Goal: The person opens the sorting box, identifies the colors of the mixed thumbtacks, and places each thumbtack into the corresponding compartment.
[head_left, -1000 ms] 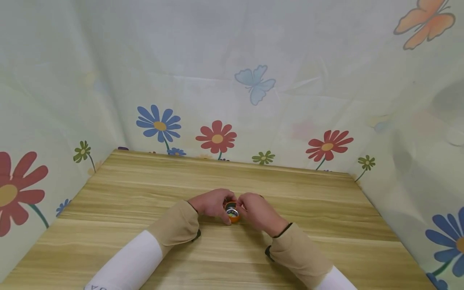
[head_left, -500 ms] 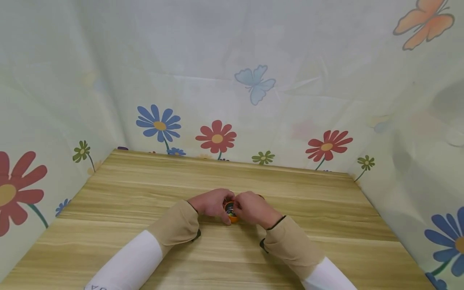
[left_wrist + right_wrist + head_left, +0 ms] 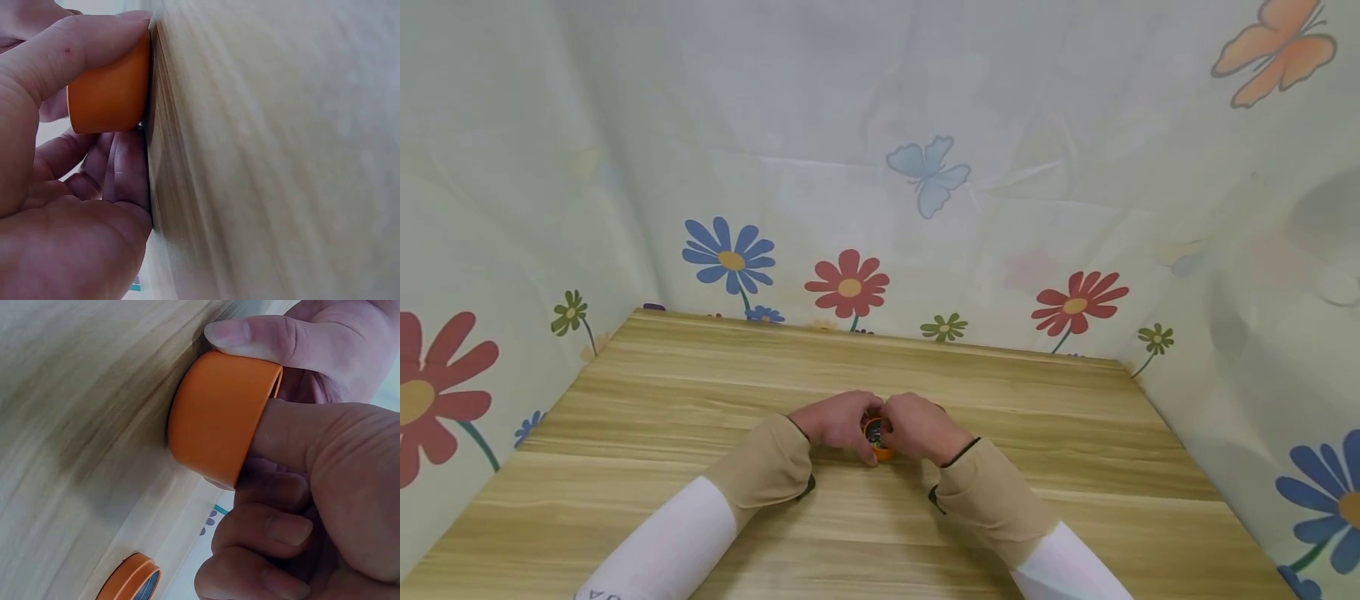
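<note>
A round, cup-shaped orange container point(image 3: 883, 455) stands on the wooden table with its mouth up. My left hand point(image 3: 841, 421) grips it from the left, the thumb on the near side and the fingers round the far side. In the left wrist view, the thumb presses the smooth orange wall point(image 3: 112, 94). From the right, my right hand point(image 3: 922, 429) dips a digit into the opening, while its other fingers stay curled outside. Something dark and shiny shows inside; its kind is unclear. Whether the right hand pinches anything in there is hidden.
A smaller orange ring-shaped piece point(image 3: 128, 580), like a lid, lies on the table just beyond my right hand. Wood-grained tabletop point(image 3: 715, 358) surrounds the hands. A cloth backdrop point(image 3: 820, 200) printed with flowers and butterflies hangs behind and at both sides.
My right hand has shifted left and closer over the container's opening, covering more of it. The silver rim seen earlier at the mouth is now mostly out of sight. My left hand holds still.
</note>
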